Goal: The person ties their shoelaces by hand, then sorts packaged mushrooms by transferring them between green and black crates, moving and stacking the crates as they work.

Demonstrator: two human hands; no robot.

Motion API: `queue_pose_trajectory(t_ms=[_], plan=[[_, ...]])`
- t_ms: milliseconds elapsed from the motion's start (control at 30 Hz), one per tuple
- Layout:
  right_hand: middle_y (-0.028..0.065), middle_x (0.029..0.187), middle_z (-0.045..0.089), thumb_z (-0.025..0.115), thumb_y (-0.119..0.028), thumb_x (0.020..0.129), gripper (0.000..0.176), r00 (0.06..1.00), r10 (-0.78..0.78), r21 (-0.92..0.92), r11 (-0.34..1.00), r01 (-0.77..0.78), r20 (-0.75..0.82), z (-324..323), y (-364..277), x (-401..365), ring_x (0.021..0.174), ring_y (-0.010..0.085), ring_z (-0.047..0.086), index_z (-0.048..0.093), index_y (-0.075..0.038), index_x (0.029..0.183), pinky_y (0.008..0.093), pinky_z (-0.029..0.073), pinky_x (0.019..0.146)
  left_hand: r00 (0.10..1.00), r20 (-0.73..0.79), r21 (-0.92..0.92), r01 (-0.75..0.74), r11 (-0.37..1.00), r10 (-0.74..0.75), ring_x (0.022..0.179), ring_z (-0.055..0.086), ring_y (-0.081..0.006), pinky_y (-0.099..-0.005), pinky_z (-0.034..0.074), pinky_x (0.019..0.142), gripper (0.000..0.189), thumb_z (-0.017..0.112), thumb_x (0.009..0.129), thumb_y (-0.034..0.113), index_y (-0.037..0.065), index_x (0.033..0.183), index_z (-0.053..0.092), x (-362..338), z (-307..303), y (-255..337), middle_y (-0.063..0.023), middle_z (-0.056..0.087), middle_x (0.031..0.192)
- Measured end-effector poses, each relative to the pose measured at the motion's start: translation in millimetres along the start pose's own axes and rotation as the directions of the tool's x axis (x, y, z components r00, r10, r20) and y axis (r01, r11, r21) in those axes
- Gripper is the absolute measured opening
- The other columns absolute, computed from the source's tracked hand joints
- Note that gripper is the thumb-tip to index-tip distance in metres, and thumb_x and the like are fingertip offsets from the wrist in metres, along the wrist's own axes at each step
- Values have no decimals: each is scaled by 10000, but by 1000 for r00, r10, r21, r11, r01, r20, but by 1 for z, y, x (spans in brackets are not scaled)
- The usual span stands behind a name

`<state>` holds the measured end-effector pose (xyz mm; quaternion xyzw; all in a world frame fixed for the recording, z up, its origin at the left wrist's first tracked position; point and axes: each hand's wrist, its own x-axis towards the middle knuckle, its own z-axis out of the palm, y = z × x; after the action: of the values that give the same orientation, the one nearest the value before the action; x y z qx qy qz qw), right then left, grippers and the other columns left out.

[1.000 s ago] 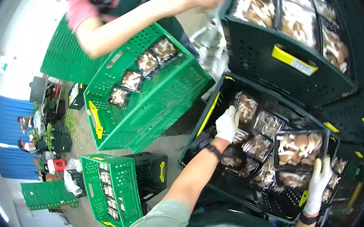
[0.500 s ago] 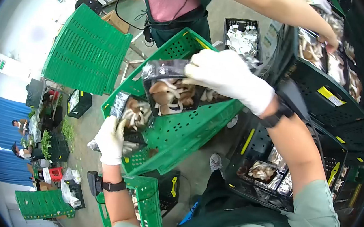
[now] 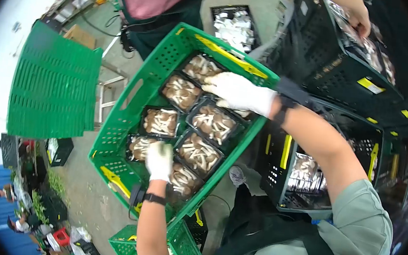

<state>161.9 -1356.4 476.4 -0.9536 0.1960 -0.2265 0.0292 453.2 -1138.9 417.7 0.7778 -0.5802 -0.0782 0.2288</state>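
Note:
A green plastic crate [image 3: 133,90] holds several black trays of brown-capped mushrooms lying face up. My right hand [image 3: 237,92], in a white glove, is over the crate's upper right part, beside the top mushroom tray [image 3: 201,68]. Its fingers are stretched out, thumb apart, partly covering another tray. My left hand [image 3: 159,160], also gloved, is smeared by motion at the edge of the lower left mushroom tray [image 3: 141,147]. Its fingertips cannot be made out. Between the hands lie more mushroom trays, one at the centre [image 3: 212,122] and one just below it [image 3: 198,153].
Dark crates [image 3: 337,67] stand at the right, where another person's hand [image 3: 357,16] reaches in. A black crate of white packets [image 3: 234,28] sits on the floor ahead. Green slatted panels [image 3: 54,82] stand left. A smaller green crate [image 3: 186,250] is below.
The mushroom trays that both hands held tilted above the crate are down among the others. Both hands have moved lower into the crate, and the view has shifted over it.

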Motion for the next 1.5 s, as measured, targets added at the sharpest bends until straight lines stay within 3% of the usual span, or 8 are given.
queue_pose_trajectory(t_ms=[67, 133, 200, 400, 500, 533, 633, 1500], plan=[[88, 1151, 591, 645, -252, 812, 323, 985, 170, 207, 965, -163, -13, -95, -25, -10, 1048, 281, 561, 622, -94, 1093, 403, 459, 879, 901, -390, 43, 223, 974, -190, 865, 608, -293, -383, 486, 812, 245, 640, 799, 77, -25, 1016, 590, 4, -21, -8, -152, 632, 940], [103, 1082, 621, 632, -215, 829, 270, 951, 296, 176, 944, -278, -85, -188, -49, -44, 995, 274, 592, 631, -73, 1059, 380, 480, 844, 648, 172, -671, 629, 394, -742, 984, 582, -242, -423, 465, 853, 239, 562, 841, 68, -19, 1064, 575, 11, -21, -47, -100, 630, 987], [102, 982, 641, 625, -148, 839, 213, 867, 463, 10, 883, -469, -184, -259, -69, -94, 912, 283, 614, 642, -64, 1034, 354, 495, 803, 470, 546, -674, 738, -31, -693, 1040, 565, -253, -428, 427, 924, 327, 529, 891, 219, 47, 1165, 570, 24, 25, -142, -79, 627, 1070], [90, 883, 653, 594, -73, 892, 128, 119, 922, 199, 204, -959, -369, -342, -146, -299, 814, 169, 634, 634, -10, 997, 272, 487, 750, 557, 548, -639, 760, 117, -624, 1114, 527, -229, -392, 377, 991, 486, 553, 886, 363, 66, 1269, 523, 67, 58, -152, -77, 558, 1233], [128, 864, 648, 609, -123, 867, 143, 70, 900, -56, 50, -997, -431, -328, -174, -374, 810, 262, 643, 647, -14, 952, 322, 498, 750, 542, 617, -490, 832, 260, -570, 1151, 509, -217, -374, 353, 1024, 570, 566, 884, 434, 76, 1321, 499, 46, 52, -245, -76, 524, 1315], [136, 874, 644, 587, -144, 860, 151, 100, 922, -133, 54, -990, -375, -321, -179, -393, 833, 301, 633, 648, -33, 942, 344, 502, 754, 463, 686, -512, 855, 79, -562, 1176, 478, -215, -391, 362, 989, 567, 561, 881, 443, 88, 1317, 493, 26, 30, -211, -91, 497, 1340], [125, 895, 641, 571, -191, 852, 186, 49, 981, -111, 28, -993, -189, -284, -173, -445, 857, 305, 626, 649, -56, 953, 366, 501, 768, 366, 385, -399, 894, 205, -847, 1035, 516, -240, -452, 429, 834, 519, 645, 809, 432, 106, 1196, 531, 15, -2, -116, -90, 563, 1186], [147, 911, 666, 574, -252, 842, 243, -118, 986, -139, -101, -985, 118, -186, -151, -576, 855, 339, 634, 687, -69, 954, 390, 508, 763, 589, 436, -386, 805, 450, -681, 806, 565, -240, -403, 467, 648, 449, 539, 854, 494, 146, 1129, 608, 13, -4, -42, -45, 624, 1042]])
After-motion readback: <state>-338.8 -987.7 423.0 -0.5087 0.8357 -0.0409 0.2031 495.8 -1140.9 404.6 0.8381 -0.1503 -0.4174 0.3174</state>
